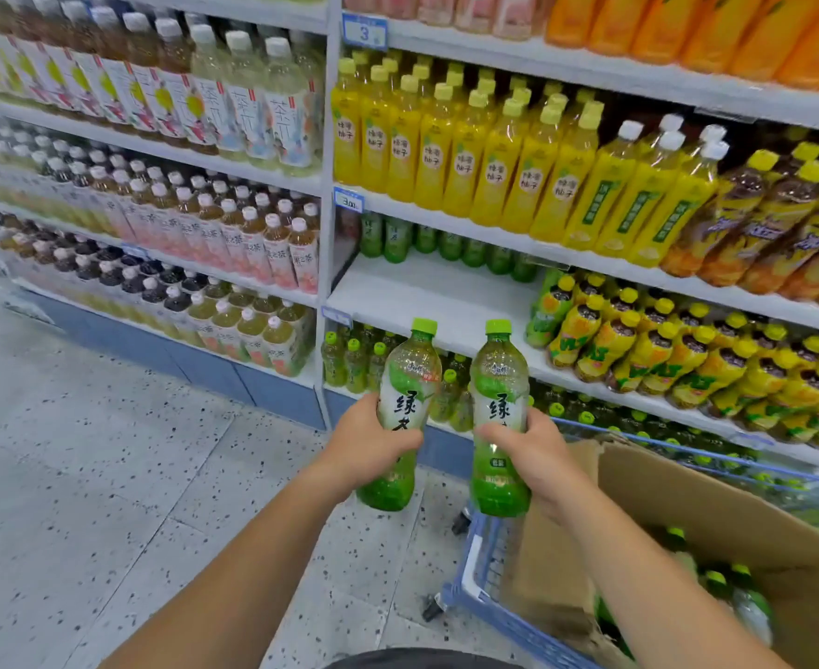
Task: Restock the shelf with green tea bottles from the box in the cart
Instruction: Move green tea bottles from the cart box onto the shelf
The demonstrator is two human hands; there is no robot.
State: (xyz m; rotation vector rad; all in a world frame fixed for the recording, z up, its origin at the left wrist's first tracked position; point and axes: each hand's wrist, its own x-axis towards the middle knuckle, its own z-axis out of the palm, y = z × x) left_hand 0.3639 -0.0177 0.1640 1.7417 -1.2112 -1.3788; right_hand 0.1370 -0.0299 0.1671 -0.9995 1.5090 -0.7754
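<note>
Two bare forearms extend from the lower edge of the view, just left of the cardboard box (pixel 687 504). The box sits open in a blue wire cart (pixel 489 610), and several green-capped bottles (pixel 745 605) show inside it at its near right. The left hand (pixel 369 441) is curled around the middle of one green tea bottle (pixel 407 379); the right hand (pixel 528 446) is curled around the middle of a second green tea bottle (pixel 499 379). Both bottles are upright, caps up, side by side and not touching, held in the air up and to the left of the box, clear of its flaps. Beyond the box, and above both held bottles, lies the white shelf (pixel 436 292). Its front is bare, with a row of green bottles (pixel 451 243) standing along its back. The tier above that shelf carries yellow bottles (pixel 494 152). The same shelf level further right, behind the box, carries yellow-and-green bottles lying tilted. Left of the box and cart, the floor (pixel 108 451) is pale speckled tile. A second shelving bay across it holds white-capped tea bottles on several tiers.
</note>
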